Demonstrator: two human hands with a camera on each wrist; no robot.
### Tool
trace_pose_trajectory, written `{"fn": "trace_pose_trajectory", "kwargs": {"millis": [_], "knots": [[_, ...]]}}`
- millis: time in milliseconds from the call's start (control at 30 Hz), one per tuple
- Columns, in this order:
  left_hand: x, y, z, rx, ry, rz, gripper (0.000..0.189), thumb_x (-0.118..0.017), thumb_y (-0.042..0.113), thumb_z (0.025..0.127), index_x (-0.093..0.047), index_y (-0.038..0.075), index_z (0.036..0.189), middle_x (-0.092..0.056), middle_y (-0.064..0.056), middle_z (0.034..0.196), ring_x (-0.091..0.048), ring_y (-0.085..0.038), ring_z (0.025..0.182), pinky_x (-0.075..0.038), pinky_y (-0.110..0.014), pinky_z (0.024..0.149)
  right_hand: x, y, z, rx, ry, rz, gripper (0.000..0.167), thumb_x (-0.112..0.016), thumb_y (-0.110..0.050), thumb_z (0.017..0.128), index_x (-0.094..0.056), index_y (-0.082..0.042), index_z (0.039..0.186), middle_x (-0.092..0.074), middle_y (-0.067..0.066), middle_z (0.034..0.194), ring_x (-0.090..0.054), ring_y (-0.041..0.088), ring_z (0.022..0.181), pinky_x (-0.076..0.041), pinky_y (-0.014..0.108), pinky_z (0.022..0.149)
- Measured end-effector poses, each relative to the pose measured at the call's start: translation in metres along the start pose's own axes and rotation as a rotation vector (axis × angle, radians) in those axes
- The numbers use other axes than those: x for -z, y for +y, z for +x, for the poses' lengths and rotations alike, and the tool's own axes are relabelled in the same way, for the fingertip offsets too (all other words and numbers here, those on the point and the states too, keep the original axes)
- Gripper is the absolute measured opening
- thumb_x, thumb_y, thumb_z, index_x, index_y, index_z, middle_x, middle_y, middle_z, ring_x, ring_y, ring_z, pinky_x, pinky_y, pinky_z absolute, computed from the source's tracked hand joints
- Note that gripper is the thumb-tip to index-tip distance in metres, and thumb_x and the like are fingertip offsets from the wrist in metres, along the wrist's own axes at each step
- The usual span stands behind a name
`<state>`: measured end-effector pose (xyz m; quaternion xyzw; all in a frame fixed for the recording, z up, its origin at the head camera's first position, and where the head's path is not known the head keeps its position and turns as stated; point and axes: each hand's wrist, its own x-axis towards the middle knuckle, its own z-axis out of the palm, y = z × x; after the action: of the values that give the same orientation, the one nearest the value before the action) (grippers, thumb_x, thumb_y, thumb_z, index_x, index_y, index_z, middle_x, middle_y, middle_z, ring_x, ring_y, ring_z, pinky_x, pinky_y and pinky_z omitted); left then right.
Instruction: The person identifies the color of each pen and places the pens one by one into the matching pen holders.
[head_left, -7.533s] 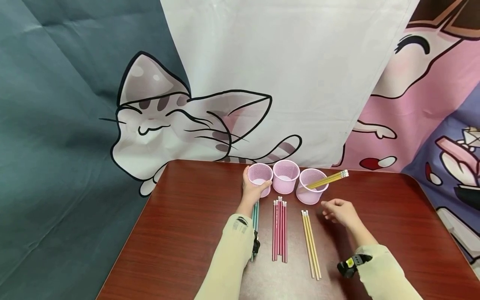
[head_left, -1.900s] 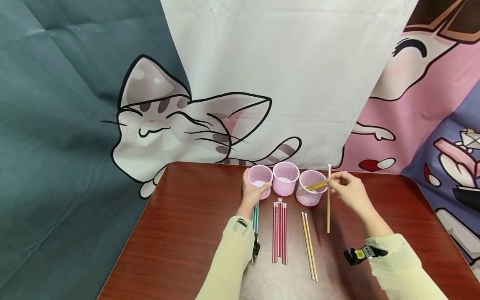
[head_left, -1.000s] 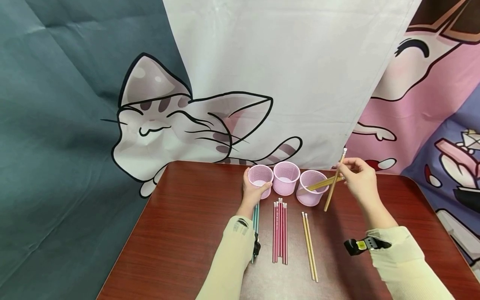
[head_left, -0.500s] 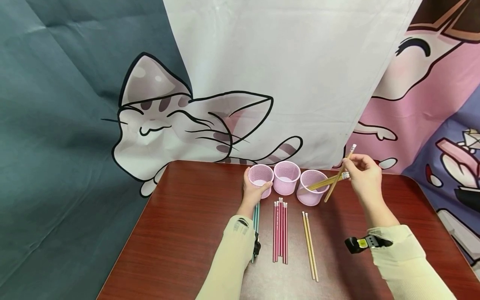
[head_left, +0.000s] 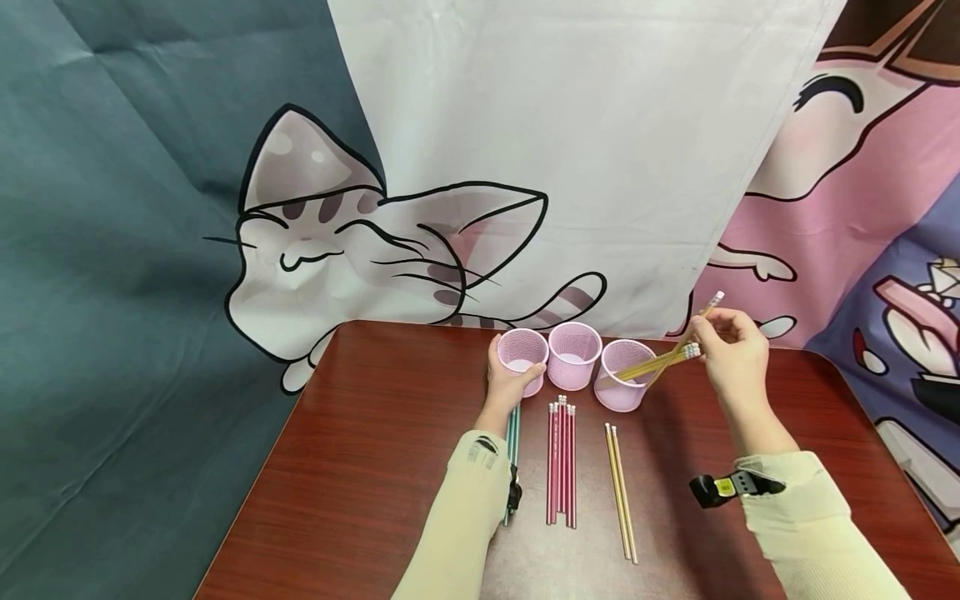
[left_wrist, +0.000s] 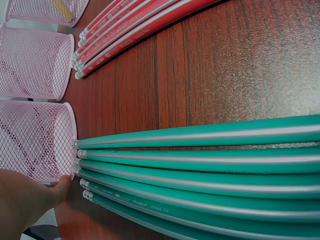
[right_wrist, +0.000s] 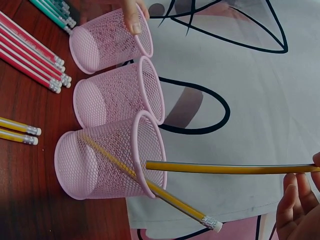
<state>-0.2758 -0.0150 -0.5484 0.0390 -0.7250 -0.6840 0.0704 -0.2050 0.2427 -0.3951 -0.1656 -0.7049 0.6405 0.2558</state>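
Three pink mesh pencil cups stand in a row at the table's back. My left hand [head_left: 507,379] grips the left cup [head_left: 522,348], thumb on its right side. My right hand [head_left: 735,354] pinches a yellow pencil [right_wrist: 230,169] near its eraser end, holding it tilted with the lower end at the mouth of the right cup [head_left: 621,396]. Yellow pencils [head_left: 652,364] lean inside that cup, erasers outward. The middle cup [head_left: 573,375] has no pencils in it. Two yellow pencils [head_left: 620,492] lie on the table before the right cup.
Several red pencils [head_left: 561,467] lie in front of the middle cup. Several green pencils [left_wrist: 200,160] lie before the left cup, partly under my left forearm. Behind the table [head_left: 360,467] hangs a cartoon-printed cloth [head_left: 480,125].
One yellow pencil has been lifted from the table by my right hand. It has swung from upright to a slant as the hand rose rightward beside the right cup. My left hand stays put.
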Motion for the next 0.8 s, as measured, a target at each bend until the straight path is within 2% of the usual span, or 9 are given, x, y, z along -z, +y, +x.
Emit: {"fn": "trace_pose_trajectory", "kwargs": {"millis": [33,233,267,533,800], "knots": [[0.001,0.006,-0.003,-0.003,-0.001,-0.010,0.096,-0.083,0.010,0.065,-0.026,0.014,0.143,-0.038,-0.017,0.136,-0.039,-0.034,0.121,-0.031,-0.045,0.101,0.000,0.000,-0.001,0.001,0.002,0.010,0.011,-0.066,-0.007,0.083,-0.059,-0.015,0.081,-0.059,-0.005,0.069,-0.053,0.002,0.057,-0.043,0.012,0.044],[0.001,0.005,-0.003,-0.016,-0.002,-0.020,0.096,-0.083,0.009,0.065,-0.026,0.014,0.142,-0.038,-0.017,0.136,-0.039,-0.034,0.121,-0.031,-0.046,0.101,0.000,0.003,0.001,0.007,0.014,0.009,0.011,-0.065,-0.006,0.083,-0.060,-0.015,0.081,-0.059,-0.008,0.067,-0.052,0.002,0.057,-0.043,0.012,0.045],[-0.001,-0.001,0.000,-0.015,-0.001,-0.012,0.097,-0.084,0.011,0.065,-0.026,0.016,0.142,-0.039,-0.015,0.136,-0.040,-0.031,0.121,-0.031,-0.044,0.101,0.000,0.004,0.002,0.009,0.016,0.001,0.011,-0.065,-0.006,0.083,-0.060,-0.015,0.082,-0.059,-0.008,0.068,-0.052,0.001,0.057,-0.043,0.011,0.045],[0.000,-0.002,0.001,-0.022,-0.003,-0.022,0.097,-0.084,0.012,0.064,-0.026,0.015,0.142,-0.039,-0.016,0.136,-0.040,-0.032,0.121,-0.031,-0.045,0.101,0.000,0.012,0.001,0.016,0.028,-0.043,0.011,-0.063,-0.005,0.084,-0.058,-0.015,0.083,-0.057,-0.010,0.068,-0.052,0.000,0.059,-0.044,0.011,0.045],[-0.001,-0.003,0.001,-0.009,-0.001,-0.015,0.097,-0.084,0.011,0.064,-0.026,0.018,0.142,-0.040,-0.015,0.136,-0.040,-0.032,0.121,-0.032,-0.043,0.100,0.000,0.015,0.001,0.036,0.058,0.040,0.012,-0.064,-0.002,0.083,-0.059,-0.014,0.082,-0.056,-0.007,0.068,-0.053,0.001,0.057,-0.042,0.011,0.043]]}}
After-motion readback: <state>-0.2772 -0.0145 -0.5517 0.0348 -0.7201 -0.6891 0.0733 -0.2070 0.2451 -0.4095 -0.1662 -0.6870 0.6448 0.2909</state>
